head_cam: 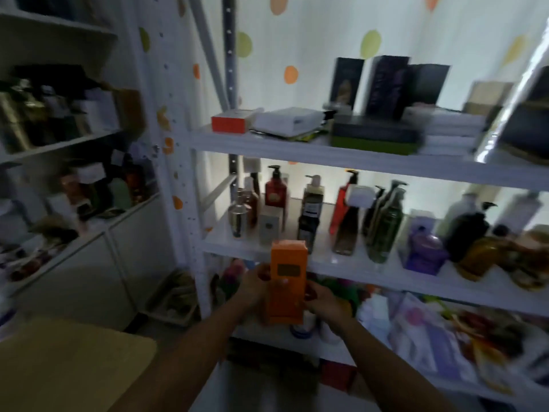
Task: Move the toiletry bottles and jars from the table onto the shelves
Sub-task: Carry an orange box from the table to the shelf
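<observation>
**Lower centre of frame: orange carton held up to the shelving**

Step, as we judge it: placement. The orange carton (286, 281) is off the table, upright, in front of the middle shelf (350, 272) and overlapping its front edge.

Grip: left hand (255, 285) wraps the carton's left side; right hand (322, 298) clasps its lower right edge. Both have their fingers curled onto it.

Next move, we reckon: raise it over the lip and set it down short of the pump bottles (383, 224).

Carton: tall, rectangular, bright orange, with a darker panel on the upper front. The print is too blurred to read.
</observation>
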`<state>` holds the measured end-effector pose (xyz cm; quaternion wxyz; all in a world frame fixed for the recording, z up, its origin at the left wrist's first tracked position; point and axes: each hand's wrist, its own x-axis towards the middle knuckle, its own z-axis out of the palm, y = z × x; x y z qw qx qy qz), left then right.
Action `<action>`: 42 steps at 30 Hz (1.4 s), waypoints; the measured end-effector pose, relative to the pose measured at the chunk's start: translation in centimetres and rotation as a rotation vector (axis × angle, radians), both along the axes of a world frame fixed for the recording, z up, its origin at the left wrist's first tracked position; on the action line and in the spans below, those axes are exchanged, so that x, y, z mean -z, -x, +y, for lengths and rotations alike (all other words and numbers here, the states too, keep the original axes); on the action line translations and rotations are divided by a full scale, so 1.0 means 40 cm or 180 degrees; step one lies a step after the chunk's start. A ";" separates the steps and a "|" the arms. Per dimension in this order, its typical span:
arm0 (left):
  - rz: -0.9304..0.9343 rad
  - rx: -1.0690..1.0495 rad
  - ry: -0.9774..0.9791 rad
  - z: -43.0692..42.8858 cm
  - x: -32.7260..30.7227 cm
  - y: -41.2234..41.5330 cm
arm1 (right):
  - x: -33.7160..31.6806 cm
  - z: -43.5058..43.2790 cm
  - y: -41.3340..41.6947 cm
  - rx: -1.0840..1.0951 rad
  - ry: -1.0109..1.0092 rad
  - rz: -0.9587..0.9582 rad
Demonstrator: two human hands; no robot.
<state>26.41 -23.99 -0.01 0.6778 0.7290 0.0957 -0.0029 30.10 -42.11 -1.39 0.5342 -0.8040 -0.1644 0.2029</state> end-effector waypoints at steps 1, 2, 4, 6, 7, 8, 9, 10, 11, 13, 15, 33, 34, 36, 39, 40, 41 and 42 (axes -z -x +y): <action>0.0024 0.0176 0.0043 -0.072 -0.001 -0.021 | 0.008 -0.080 -0.006 0.0170 -0.0027 0.0020; 0.0024 0.0311 0.0066 -0.145 -0.010 -0.032 | 0.008 -0.157 -0.002 0.0306 -0.0042 0.0002; -0.0027 0.0578 0.0050 -0.280 -0.008 -0.067 | 0.011 -0.305 0.006 0.0597 -0.0130 0.0020; -0.0039 0.0820 0.0064 -0.418 -0.006 -0.085 | 0.007 -0.442 0.022 0.0897 -0.0140 0.0052; -0.0023 0.0954 0.0109 -0.486 -0.004 -0.091 | 0.005 -0.506 0.031 0.1055 -0.0165 0.0065; -0.0020 0.1063 0.0088 -0.550 -0.007 -0.090 | 0.006 -0.567 0.042 0.1190 -0.0183 0.0055; -0.0030 0.1174 0.0064 -0.611 0.001 -0.101 | 0.010 -0.627 0.049 0.1323 -0.0247 0.0039; -0.0025 0.1287 0.0011 -0.672 -0.005 -0.099 | 0.009 -0.683 0.064 0.1438 -0.0279 0.0047; -0.0047 0.1377 -0.0018 -0.729 -0.006 -0.101 | 0.012 -0.736 0.075 0.1535 -0.0352 0.0036; -0.0087 0.1502 -0.0060 -0.835 -0.015 -0.099 | 0.008 -0.824 0.101 0.1677 -0.0459 -0.0009; -0.0127 0.1589 -0.0156 -0.930 -0.021 -0.097 | 0.010 -0.901 0.122 0.1807 -0.0626 0.0056; -0.0529 0.2127 -0.0460 -1.642 0.015 -0.312 | 0.022 -1.463 0.021 0.3364 -0.0363 -0.0247; -0.0535 0.2170 -0.0473 -1.677 0.008 -0.325 | 0.014 -1.495 0.007 0.3385 -0.0294 -0.0274; -0.0563 0.2209 -0.0420 -1.743 -0.008 -0.359 | -0.004 -1.557 -0.024 0.3430 -0.0273 -0.0311; -0.0687 0.2174 -0.0466 -1.850 -0.011 -0.423 | -0.007 -1.655 -0.092 0.3552 -0.0227 -0.0522; -0.0721 0.2156 -0.0495 -1.877 -0.017 -0.434 | -0.007 -1.681 -0.111 0.3605 -0.0256 -0.0542; -0.0755 0.2125 -0.0507 -1.907 -0.007 -0.454 | -0.004 -1.702 -0.128 0.3647 -0.0283 -0.0549; -0.0716 0.2078 -0.0492 -1.930 -0.003 -0.466 | -0.003 -1.720 -0.144 0.3668 -0.0311 -0.0546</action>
